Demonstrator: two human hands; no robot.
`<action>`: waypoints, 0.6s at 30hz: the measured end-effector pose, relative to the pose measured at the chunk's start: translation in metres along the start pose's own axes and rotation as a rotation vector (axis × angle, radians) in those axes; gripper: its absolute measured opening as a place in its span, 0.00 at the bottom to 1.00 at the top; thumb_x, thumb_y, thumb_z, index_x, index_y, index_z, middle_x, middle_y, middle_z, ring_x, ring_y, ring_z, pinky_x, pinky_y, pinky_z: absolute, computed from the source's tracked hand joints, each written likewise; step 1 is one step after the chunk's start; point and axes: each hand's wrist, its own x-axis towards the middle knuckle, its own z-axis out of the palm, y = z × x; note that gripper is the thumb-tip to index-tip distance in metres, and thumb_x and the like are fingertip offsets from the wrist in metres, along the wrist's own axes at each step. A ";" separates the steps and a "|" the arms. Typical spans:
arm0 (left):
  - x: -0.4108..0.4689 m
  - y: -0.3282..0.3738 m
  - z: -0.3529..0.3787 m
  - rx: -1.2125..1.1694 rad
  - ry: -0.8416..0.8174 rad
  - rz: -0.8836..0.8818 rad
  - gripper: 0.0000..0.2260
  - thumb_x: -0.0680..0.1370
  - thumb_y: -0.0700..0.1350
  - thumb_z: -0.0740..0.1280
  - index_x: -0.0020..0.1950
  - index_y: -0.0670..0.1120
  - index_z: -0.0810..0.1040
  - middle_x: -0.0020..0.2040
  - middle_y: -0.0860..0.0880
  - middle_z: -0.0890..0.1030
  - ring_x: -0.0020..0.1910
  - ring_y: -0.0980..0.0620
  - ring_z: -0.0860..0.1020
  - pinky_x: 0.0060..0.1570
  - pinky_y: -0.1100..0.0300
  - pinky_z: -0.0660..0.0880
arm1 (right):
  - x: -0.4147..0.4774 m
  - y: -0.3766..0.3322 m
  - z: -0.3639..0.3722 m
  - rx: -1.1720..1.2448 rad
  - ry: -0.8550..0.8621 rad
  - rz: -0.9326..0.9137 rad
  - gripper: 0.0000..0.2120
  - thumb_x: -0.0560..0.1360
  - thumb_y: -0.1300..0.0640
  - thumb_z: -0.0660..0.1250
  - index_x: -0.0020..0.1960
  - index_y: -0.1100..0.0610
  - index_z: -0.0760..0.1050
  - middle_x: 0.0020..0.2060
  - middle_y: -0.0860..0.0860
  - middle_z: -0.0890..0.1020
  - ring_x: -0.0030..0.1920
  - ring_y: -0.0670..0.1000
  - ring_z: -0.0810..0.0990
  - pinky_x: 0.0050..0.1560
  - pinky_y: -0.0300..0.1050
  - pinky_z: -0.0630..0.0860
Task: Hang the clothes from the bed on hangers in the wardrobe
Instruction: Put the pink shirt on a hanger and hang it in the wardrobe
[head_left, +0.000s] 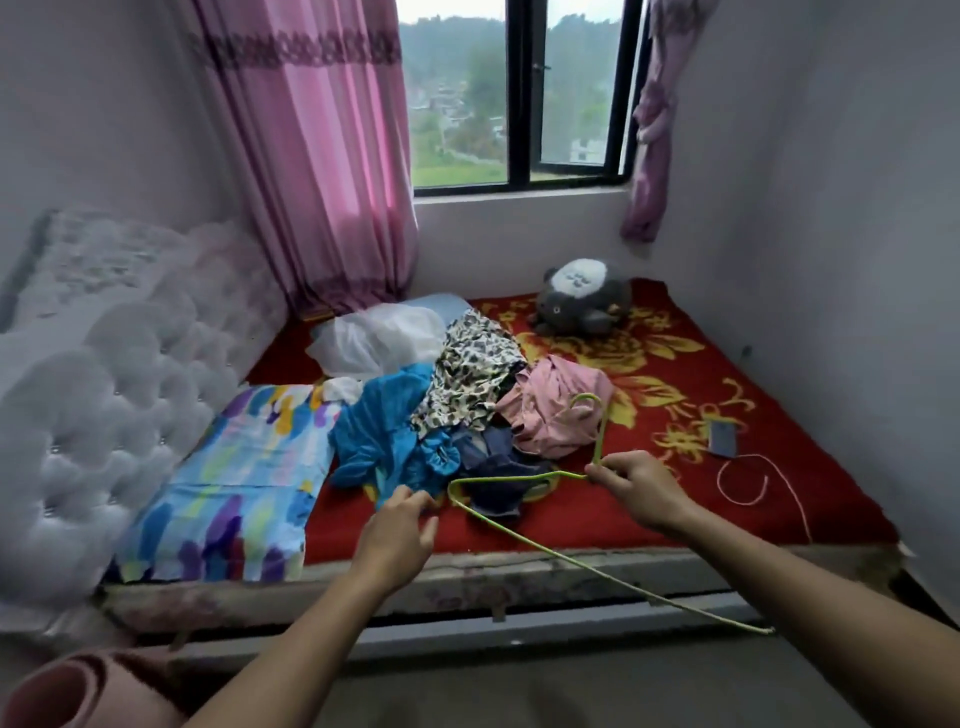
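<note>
The pile of clothes lies heaped in the middle of the bed. At the pile's near edge the right hand pinches the green hanger at its neck. The hook rises over the pink garment on the pile's right side, and the long bar slants down and away from the pile, past the mattress edge. The left hand reaches the pile's near left corner, beside the blue garment; whether its fingers already have cloth cannot be told. The step in hand seems to be picking one piece to put on the hanger. It would go best if the person lifted a single garment clear of the pile by its collar or shoulder, so the neighbouring pieces do not drag along. One hanger end can then go into the neck opening while the right hand holds the hanger's neck steady. The wardrobe is out of view.
</note>
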 end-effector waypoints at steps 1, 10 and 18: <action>0.019 -0.004 0.013 -0.008 -0.029 0.001 0.09 0.78 0.49 0.63 0.55 0.48 0.78 0.53 0.50 0.74 0.52 0.49 0.77 0.50 0.55 0.73 | 0.016 0.013 -0.001 -0.003 0.029 0.041 0.19 0.77 0.49 0.67 0.32 0.59 0.77 0.23 0.47 0.71 0.27 0.45 0.68 0.33 0.47 0.63; 0.177 -0.020 0.088 0.044 -0.411 -0.020 0.06 0.78 0.51 0.61 0.52 0.51 0.74 0.53 0.50 0.74 0.51 0.50 0.76 0.51 0.55 0.74 | 0.138 0.107 -0.013 0.247 0.307 0.605 0.15 0.79 0.57 0.63 0.37 0.62 0.79 0.29 0.54 0.82 0.29 0.55 0.80 0.42 0.56 0.79; 0.283 0.008 0.149 0.079 -0.595 0.028 0.02 0.76 0.49 0.62 0.45 0.52 0.72 0.50 0.50 0.76 0.48 0.50 0.76 0.46 0.55 0.74 | 0.209 0.196 -0.055 0.386 0.495 0.830 0.13 0.79 0.57 0.64 0.39 0.63 0.78 0.31 0.55 0.84 0.37 0.58 0.84 0.48 0.59 0.81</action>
